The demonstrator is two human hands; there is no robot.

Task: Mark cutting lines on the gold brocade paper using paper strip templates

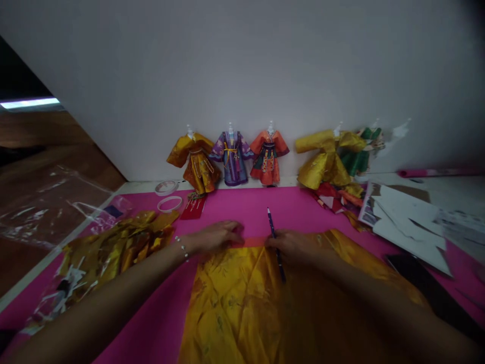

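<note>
Both hands press flat on the far edge of a yellow cloth (pixel 242 303) spread over the pink mat (pixel 159 323) on the tabletop. Left hand (pixel 217 236) lies released, palm down, fingers on the cloth's orange top hem. Right hand (pixel 293 246) rests on the same hem while grasping a pencil (pixel 276 242), tip pointing toward the wall.

Step in hand looks like smoothing and lining up the hem before marking. Next move likely calls for keeping the cloth taut under the left hand and tilting the pencil down to the fabric.

Open room: a bare strip of mat lies between the hands and the row of small doll robes (pixel 231 156) along the tabletop's far edge. Near the left edge, crumpled gold scraps (pixel 113 247) sit just beside the cloth, tape rolls (pixel 168 197) farther back. Near the right edge, paper sheets (pixel 405 222) and a dark flat strip (pixel 428 288) crowd in close.
</note>
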